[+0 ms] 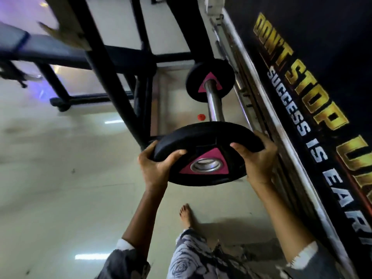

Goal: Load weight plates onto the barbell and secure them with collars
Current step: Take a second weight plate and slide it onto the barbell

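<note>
A black weight plate (pixel 203 141) with a pink triangle around its steel-ringed hole is gripped on both sides: my left hand (pixel 156 168) holds its left rim, my right hand (pixel 256 158) its right rim. The chrome barbell sleeve (pixel 214 103) runs away from the plate's far side; its near end is hidden behind the plate, and metal shows inside the hole. Farther along the sleeve sits a smaller black plate (pixel 209 80) with the same pink triangle. No collar is in view.
A black bench rack frame (pixel 112 77) and a padded bench (pixel 50 50) stand to the left. A dark wall banner (pixel 314 97) with several spare bars (pixel 239 63) along its foot lies right. A small red cap (pixel 201 117) lies on the floor. My bare foot (pixel 186 215) is below the plate.
</note>
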Tool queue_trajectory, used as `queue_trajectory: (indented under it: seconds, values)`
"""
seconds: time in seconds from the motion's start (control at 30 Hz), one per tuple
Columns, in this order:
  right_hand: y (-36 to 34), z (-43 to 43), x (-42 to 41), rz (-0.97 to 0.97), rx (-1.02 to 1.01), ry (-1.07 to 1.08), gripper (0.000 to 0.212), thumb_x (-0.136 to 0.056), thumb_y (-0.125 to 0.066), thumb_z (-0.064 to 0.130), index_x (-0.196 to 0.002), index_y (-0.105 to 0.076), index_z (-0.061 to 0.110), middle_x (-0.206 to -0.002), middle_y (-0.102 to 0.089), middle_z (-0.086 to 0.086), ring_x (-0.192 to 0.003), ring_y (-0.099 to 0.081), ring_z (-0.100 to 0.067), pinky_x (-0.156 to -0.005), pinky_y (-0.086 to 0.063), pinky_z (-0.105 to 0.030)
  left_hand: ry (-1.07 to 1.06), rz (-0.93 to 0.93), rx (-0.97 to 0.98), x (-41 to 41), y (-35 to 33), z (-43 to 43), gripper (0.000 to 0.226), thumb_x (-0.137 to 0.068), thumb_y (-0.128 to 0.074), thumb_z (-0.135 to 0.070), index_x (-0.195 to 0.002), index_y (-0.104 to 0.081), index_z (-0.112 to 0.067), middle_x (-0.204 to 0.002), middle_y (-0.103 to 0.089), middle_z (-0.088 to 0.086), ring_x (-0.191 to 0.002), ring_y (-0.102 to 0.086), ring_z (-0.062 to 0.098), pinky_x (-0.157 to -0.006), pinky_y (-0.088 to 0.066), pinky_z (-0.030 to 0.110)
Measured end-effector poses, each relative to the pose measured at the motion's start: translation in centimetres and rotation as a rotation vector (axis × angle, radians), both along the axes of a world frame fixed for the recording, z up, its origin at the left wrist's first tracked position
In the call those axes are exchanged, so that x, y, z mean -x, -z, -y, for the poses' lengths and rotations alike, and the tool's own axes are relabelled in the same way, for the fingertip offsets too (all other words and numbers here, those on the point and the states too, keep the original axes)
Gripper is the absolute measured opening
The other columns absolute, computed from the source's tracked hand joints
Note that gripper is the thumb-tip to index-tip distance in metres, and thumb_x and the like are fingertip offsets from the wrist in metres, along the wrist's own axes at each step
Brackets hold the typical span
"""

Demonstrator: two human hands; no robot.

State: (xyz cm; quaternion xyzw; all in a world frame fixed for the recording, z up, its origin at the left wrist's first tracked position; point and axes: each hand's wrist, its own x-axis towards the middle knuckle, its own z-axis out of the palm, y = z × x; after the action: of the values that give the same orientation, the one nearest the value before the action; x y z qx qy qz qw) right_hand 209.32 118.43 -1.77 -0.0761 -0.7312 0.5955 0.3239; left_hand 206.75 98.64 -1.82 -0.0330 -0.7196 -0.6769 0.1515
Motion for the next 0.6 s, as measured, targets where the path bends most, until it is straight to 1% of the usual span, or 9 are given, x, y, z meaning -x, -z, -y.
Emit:
queue_trajectory:
  seconds: [0.1,0.13,0.2,0.23,0.3,0.33,0.4,0.47,0.6]
  values:
    - [-4.4,4.6,-1.3,-0.031,-0.047,-0.047,0.066,-0.057,-0.070,0.065,-0.066,-0.060,0.000,-0.050,-0.057,0.016,-0.050,-0.047,0.003,-0.050,-0.034,-0.007,-0.098,-0.053,-0.040,-3.1,-4.9,4.6,0.026,-0.053,-0.073,-0.039,-0.069,-0.066,-0.019,-0.058,-0.066,-0.017,-0.059,-0.057,-0.001,-0.055,-0.047,0.020]
    - [-5.8,6.4,-1.5,-0.030,-0.055,-0.078,0.068,-0.056,-0.069,0.066,-0.064,-0.058,0.000,-0.047,-0.053,0.014,-0.049,-0.045,0.001,-0.050,-0.034,-0.009,-0.131,-0.069,-0.043,-4.1,-6.5,6.4,0.024,-0.054,-0.071,-0.038,-0.066,-0.065,-0.018,-0.054,-0.063,-0.018,-0.056,-0.054,-0.003,-0.053,-0.045,0.018]
    - [-8.8,10.1,-1.9,-0.039,-0.086,-0.118,0.072,-0.055,-0.063,0.075,-0.058,-0.053,0.004,-0.048,-0.045,0.012,-0.048,-0.042,-0.006,-0.048,-0.034,-0.014,-0.194,-0.100,-0.040,-5.5,-9.3,9.5,0.022,-0.055,-0.068,-0.036,-0.063,-0.063,-0.017,-0.050,-0.059,-0.021,-0.053,-0.049,-0.007,-0.050,-0.041,0.015]
    - [-10.2,12.1,-2.0,-0.059,-0.103,-0.139,0.071,-0.055,-0.061,0.077,-0.055,-0.051,0.007,-0.047,-0.043,0.010,-0.047,-0.042,-0.006,-0.047,-0.033,-0.014,-0.232,-0.117,-0.042,-6.2,-10.7,11.4,0.022,-0.055,-0.068,-0.036,-0.062,-0.062,-0.017,-0.048,-0.057,-0.021,-0.052,-0.048,-0.008,-0.049,-0.040,0.014]
    - [-12.7,16.2,-2.4,-0.095,-0.120,-0.177,0.064,-0.054,-0.060,0.077,-0.053,-0.046,0.015,-0.046,-0.043,0.013,-0.047,-0.046,-0.003,-0.046,-0.034,-0.013,-0.289,-0.151,-0.045,-7.2,-13.0,15.3,0.021,-0.055,-0.067,-0.037,-0.061,-0.060,-0.018,-0.047,-0.055,-0.022,-0.051,-0.046,-0.009,-0.049,-0.039,0.013]
    - [-13.8,18.2,-2.6,-0.103,-0.127,-0.188,0.063,-0.053,-0.060,0.077,-0.053,-0.045,0.016,-0.046,-0.044,0.014,-0.047,-0.048,-0.005,-0.045,-0.034,-0.014,-0.308,-0.173,-0.041,-7.6,-14.0,17.3,0.021,-0.055,-0.066,-0.038,-0.060,-0.059,-0.019,-0.046,-0.054,-0.022,-0.050,-0.045,-0.010,-0.048,-0.039,0.012]
    - [-15.4,22.0,-2.9,-0.130,-0.145,-0.195,0.071,-0.055,-0.056,0.081,-0.052,-0.046,0.011,-0.045,-0.044,0.013,-0.049,-0.047,-0.014,-0.043,-0.035,-0.021,-0.338,-0.213,-0.034,-8.4,-15.5,20.9,0.021,-0.055,-0.066,-0.038,-0.058,-0.057,-0.019,-0.044,-0.053,-0.022,-0.048,-0.044,-0.010,-0.047,-0.038,0.011]
    - [-16.6,25.9,-3.1,-0.164,-0.141,-0.201,0.077,-0.056,-0.054,0.082,-0.051,-0.046,0.005,-0.044,-0.040,0.012,-0.047,-0.041,-0.015,-0.042,-0.034,-0.030,-0.365,-0.237,-0.033,-9.1,-16.9,24.7,0.021,-0.054,-0.065,-0.038,-0.058,-0.057,-0.019,-0.043,-0.052,-0.022,-0.047,-0.043,-0.010,-0.046,-0.038,0.011]
    - [-18.4,33.5,-2.4,-0.192,-0.091,-0.222,0.080,-0.056,-0.056,0.080,-0.051,-0.043,0.001,-0.043,-0.037,0.008,-0.044,-0.033,-0.010,-0.043,-0.032,-0.030,-0.370,-0.246,0.011,-8.6,-19.6,32.3,0.015,-0.055,-0.066,-0.036,-0.050,-0.057,-0.027,-0.041,-0.046,-0.020,-0.046,-0.040,-0.008,-0.045,-0.035,0.012]
